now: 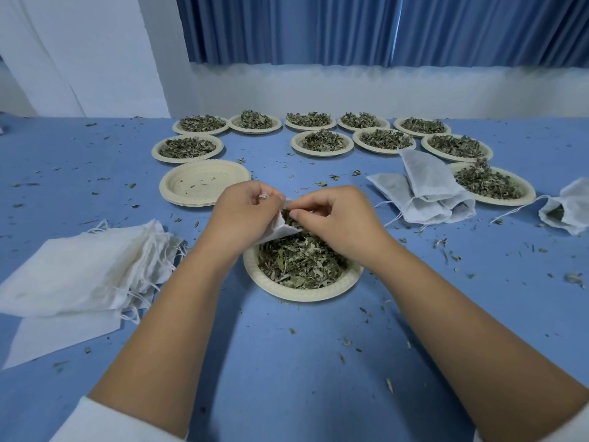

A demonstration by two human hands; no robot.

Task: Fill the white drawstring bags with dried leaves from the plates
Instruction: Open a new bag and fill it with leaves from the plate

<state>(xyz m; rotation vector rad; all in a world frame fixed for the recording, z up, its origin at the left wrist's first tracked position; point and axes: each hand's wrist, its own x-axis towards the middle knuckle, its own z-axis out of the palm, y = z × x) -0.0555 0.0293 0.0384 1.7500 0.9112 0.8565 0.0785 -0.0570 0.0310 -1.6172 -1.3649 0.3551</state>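
A paper plate [334, 290] heaped with dried leaves [296, 263] sits in front of me. Over its far edge my left hand [242, 215] grips a white drawstring bag [282, 231] by its mouth, with leaves showing inside the opening. My right hand [334, 215] has its fingers curled at the bag's mouth, pinching its rim or leaves; which one is hidden. Most of the bag is covered by my hands.
A pile of empty white bags [79, 272] lies at left. Filled bags [424, 193] lie at right, another bag [567, 212] at the far right edge. A stack of empty plates [204, 183] and several leaf-filled plates [322, 141] stand beyond. Loose leaf bits litter the blue table [287, 362].
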